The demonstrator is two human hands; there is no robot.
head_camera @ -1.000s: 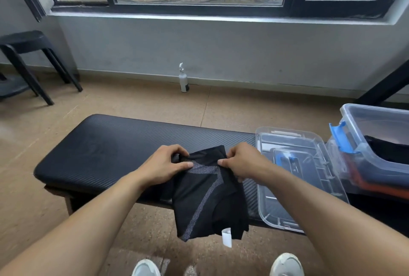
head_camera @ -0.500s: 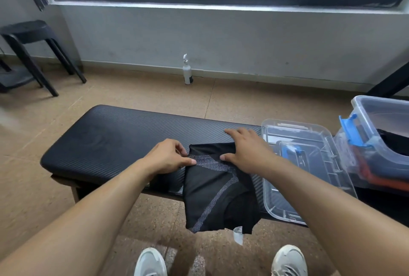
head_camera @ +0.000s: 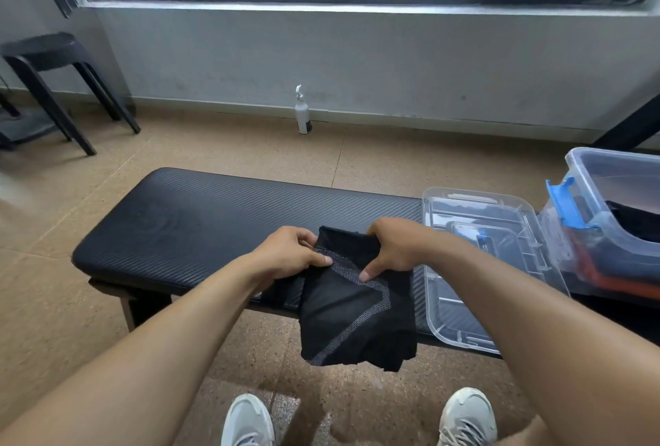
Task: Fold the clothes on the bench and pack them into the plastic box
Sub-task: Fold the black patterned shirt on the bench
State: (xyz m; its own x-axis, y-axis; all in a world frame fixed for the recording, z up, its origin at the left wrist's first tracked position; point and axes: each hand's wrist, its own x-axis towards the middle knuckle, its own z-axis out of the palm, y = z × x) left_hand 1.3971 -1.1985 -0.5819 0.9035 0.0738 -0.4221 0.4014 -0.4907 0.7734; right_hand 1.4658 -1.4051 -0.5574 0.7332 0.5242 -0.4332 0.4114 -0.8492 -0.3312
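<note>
Head view shows your left hand [head_camera: 291,254] and right hand [head_camera: 396,249] each pinching the top edge of the black garment [head_camera: 353,306], which hangs below your grip over the bench [head_camera: 185,227] front. Farther right, the plastic box [head_camera: 614,217] apparently holds dark clothes.

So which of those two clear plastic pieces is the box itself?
The deep plastic box at far right, with blue latch and clothes inside. The shallow piece beside the hands is its lid, lying flat on the bench.
</note>
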